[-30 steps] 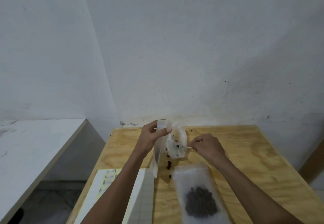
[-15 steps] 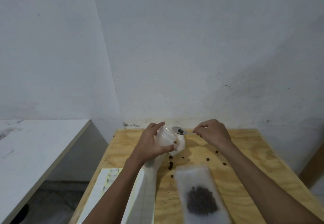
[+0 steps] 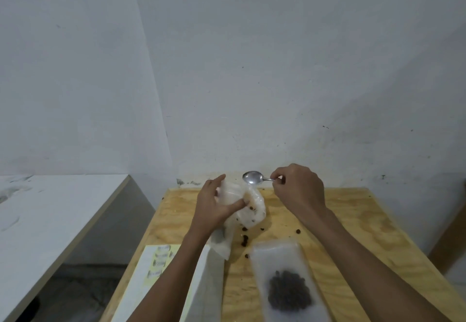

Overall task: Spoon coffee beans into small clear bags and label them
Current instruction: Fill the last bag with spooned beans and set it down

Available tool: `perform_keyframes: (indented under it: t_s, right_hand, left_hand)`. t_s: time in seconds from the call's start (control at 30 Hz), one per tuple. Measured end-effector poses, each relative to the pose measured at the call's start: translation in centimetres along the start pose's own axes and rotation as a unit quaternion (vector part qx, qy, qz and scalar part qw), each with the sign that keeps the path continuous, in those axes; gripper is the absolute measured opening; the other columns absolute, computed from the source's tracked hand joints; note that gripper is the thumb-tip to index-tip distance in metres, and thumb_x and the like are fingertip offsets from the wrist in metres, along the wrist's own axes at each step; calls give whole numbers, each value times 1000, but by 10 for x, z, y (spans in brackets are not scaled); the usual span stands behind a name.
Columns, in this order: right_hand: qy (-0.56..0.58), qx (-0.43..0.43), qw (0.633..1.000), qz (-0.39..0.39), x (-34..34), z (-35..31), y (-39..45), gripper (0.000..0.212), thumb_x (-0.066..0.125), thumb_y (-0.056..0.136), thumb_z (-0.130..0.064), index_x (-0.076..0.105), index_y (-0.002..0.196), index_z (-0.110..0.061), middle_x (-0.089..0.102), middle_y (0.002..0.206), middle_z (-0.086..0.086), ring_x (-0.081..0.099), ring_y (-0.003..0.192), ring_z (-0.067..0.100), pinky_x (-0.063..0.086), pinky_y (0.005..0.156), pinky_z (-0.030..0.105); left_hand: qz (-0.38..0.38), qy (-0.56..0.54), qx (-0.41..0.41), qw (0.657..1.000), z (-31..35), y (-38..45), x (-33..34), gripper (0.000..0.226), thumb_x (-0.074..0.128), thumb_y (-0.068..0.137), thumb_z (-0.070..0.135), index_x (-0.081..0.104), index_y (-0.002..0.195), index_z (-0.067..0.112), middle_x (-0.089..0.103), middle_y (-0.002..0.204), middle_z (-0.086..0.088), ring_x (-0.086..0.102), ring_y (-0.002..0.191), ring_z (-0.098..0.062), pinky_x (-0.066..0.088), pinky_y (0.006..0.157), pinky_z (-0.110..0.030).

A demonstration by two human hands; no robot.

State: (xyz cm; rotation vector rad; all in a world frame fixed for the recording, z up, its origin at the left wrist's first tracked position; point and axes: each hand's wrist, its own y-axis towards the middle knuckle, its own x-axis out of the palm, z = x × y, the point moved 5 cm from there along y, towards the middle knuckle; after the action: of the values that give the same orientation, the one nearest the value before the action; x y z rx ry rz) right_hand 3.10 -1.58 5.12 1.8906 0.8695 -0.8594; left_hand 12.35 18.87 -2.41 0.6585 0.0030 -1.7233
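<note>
Head view: left hand (image 3: 214,208) grips crumpled small clear plastic bag (image 3: 248,208) above pale plywood table (image 3: 353,221), few beans inside; right hand (image 3: 298,190) pinches handle of empty silver metal spoon (image 3: 253,177) just above bag mouth; filled frosted pouch of dark coffee beans (image 3: 288,290) lies near; yellow label sheet (image 3: 156,263) looks unused; loose spilled beans (image 3: 244,239) on table; filling barely begun, labelling left.

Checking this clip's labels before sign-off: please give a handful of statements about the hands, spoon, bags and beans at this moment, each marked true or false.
1. The right hand pinches the spoon by its handle. True.
2. The spoon's bowl is heaped with beans. False: it looks empty.
3. The left hand grips the small clear bag. True.
4. The table carries no spilled beans. False: loose beans lie on the wood.
5. A bag lying flat near the camera holds a bean pile. True.
</note>
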Motion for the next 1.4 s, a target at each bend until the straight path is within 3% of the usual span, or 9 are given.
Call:
perform_keyframes:
  t_s: [0.13,0.3,0.5,0.6,0.67,0.83,1.03,1.2,1.4]
  right_hand:
    - [-39,12,998,-46,32,17,0,26,57,95,-13,80,104,-23,73,101,-1,68,80,20,54,63,30]
    - [-56,32,993,-96,76,30,-2,30,56,87,-1,80,99,-14,73,98,3,69,80,22,59,65,34]
    - [-86,11,987,-138,99,31,-11,27,50,95,-3,74,100,-15,55,94,3,60,80,24,29,53,28]
    - [-5,61,988,-141,107,39,-13,34,54,94,-5,79,109,-22,69,99,0,62,79,20,41,60,26]
    - [55,104,981,-154,108,45,-11,34,58,94,-5,79,114,-22,75,115,-1,70,94,19,50,68,24]
    - [183,191,947,-183,108,59,-2,24,62,94,-11,83,98,-21,77,114,0,70,104,19,58,84,31]
    - [206,223,934,-189,116,61,-3,16,69,94,-22,84,92,-21,79,97,0,72,88,19,57,74,30]
    - [238,296,904,-195,118,66,-5,16,74,82,-20,81,81,-6,72,69,5,61,61,20,45,55,29]
    - [242,289,911,-166,110,71,-7,18,70,82,-21,81,79,-7,78,83,10,74,81,29,51,62,31]
  left_hand:
    - [4,-96,-51,994,-12,12,-4,95,81,55,74,62,137,29,71,122,9,68,106,-11,56,82,-25]
    - [-56,-152,-74,984,-10,26,9,66,83,61,63,74,118,30,77,109,6,73,98,-16,60,85,-37]
    - [-115,-242,-141,953,-8,35,31,53,81,66,52,78,107,19,77,106,-4,74,98,-22,59,84,-53]
    - [-118,-267,-126,948,-1,43,39,53,81,72,47,77,113,14,75,113,-11,73,106,-31,59,86,-58]
    - [-112,-265,-103,952,5,47,44,51,82,72,45,77,113,14,75,110,-8,73,104,-29,60,82,-55]
    - [-103,-171,-53,978,4,49,54,72,86,62,57,71,126,26,74,116,10,71,103,-19,62,86,-44]
    - [-161,45,58,984,12,42,55,92,91,61,61,58,141,30,58,125,17,56,104,6,46,77,-10]
    - [-195,108,100,970,17,39,56,102,85,58,71,55,145,26,55,117,15,57,99,-2,47,82,-19]
    - [-193,125,92,969,13,40,48,108,79,54,80,54,145,27,54,116,17,57,98,0,42,78,-16]
